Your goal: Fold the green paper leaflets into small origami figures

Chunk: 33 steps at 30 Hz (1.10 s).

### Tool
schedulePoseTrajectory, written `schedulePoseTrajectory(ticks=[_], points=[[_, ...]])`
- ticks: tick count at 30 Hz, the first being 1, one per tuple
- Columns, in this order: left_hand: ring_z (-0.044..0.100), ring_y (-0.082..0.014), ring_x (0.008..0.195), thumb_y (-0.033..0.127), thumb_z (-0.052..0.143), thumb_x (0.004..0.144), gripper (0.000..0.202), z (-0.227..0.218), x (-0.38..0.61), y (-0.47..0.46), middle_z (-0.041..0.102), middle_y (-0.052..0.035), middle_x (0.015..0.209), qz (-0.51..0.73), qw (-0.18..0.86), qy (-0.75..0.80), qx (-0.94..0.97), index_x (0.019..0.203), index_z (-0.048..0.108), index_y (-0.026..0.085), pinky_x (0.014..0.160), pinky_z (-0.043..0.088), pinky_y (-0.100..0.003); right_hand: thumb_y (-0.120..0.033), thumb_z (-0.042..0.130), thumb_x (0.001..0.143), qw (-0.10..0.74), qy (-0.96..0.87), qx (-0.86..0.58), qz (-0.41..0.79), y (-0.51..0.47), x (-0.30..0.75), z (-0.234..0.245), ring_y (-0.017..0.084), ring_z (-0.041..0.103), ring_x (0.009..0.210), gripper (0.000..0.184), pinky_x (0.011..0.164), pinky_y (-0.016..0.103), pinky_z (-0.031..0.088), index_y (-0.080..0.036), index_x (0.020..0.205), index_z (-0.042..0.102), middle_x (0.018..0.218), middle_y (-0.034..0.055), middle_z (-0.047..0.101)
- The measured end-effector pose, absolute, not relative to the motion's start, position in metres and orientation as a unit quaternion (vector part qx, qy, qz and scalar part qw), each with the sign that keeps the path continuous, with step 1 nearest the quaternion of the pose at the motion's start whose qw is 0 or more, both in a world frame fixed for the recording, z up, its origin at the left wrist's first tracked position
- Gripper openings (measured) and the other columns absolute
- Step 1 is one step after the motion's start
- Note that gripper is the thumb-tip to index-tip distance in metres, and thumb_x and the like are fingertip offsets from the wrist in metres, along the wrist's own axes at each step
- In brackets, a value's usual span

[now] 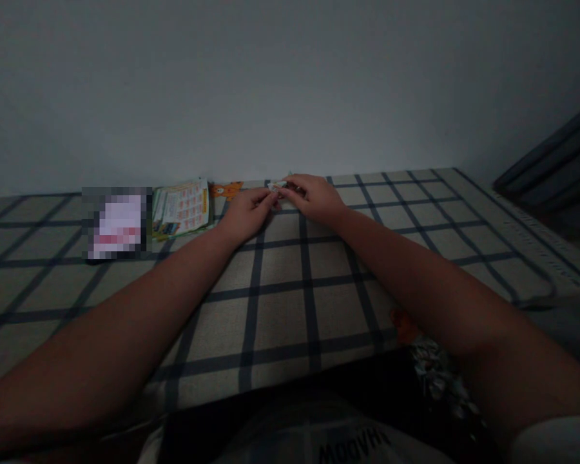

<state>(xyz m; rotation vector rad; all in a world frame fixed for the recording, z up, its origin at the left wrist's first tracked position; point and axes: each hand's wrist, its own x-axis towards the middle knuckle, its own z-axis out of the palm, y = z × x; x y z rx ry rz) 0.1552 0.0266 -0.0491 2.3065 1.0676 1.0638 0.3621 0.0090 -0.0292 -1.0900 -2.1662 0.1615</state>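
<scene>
Both my arms reach forward over a checked cloth toward the wall. My left hand and my right hand meet at the far edge. Between their fingertips they pinch a small pale piece of paper. The fingers of both hands are closed on it. The light is dim and the paper's shape is hard to make out.
A colourful printed leaflet lies left of my left hand, beside a blurred patch. An orange cartoon print shows near the wall. Dark folded fabric sits at the right edge. A grey wall rises behind.
</scene>
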Motion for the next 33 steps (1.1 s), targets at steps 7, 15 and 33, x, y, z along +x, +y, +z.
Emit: schedulePoseTrajectory(ticks=[7,15,33], points=[[0.065,-0.0193,0.085,0.051,0.056,0.095,0.041,-0.054,0.154,0.032,0.075,-0.0052,0.093,0.404,0.185,0.385,0.809,0.103,0.077,0.017,0.076,0.049,-0.027,-0.030,0.049,0.101,0.321,-0.845,-0.426,0.037,0.015,0.365,-0.033,0.024,0.057,0.100,0.026,0.088,0.034,0.039,-0.014,0.109,0.069,0.108,0.0122,0.069],[0.065,-0.0194,0.093,0.045,0.066,0.091,0.032,-0.047,0.156,0.027,0.076,-0.0083,0.104,0.433,0.162,0.354,0.813,0.108,0.080,0.021,0.072,0.051,-0.026,-0.031,0.052,0.102,0.277,-0.852,-0.445,0.017,0.012,0.366,-0.035,0.025,0.058,0.104,0.027,0.085,0.033,0.040,-0.016,0.112,0.072,0.113,0.0119,0.070],[0.068,-0.0186,0.087,0.044,0.067,0.087,0.029,-0.057,0.157,0.040,0.072,-0.0056,0.094,0.524,0.271,0.393,0.705,0.102,0.068,0.019,0.078,0.056,-0.031,-0.034,0.065,0.093,0.437,-0.765,-0.435,0.185,0.020,0.366,-0.032,0.015,0.057,0.074,0.022,0.074,0.030,0.045,-0.016,0.087,0.077,0.078,0.0032,0.064]])
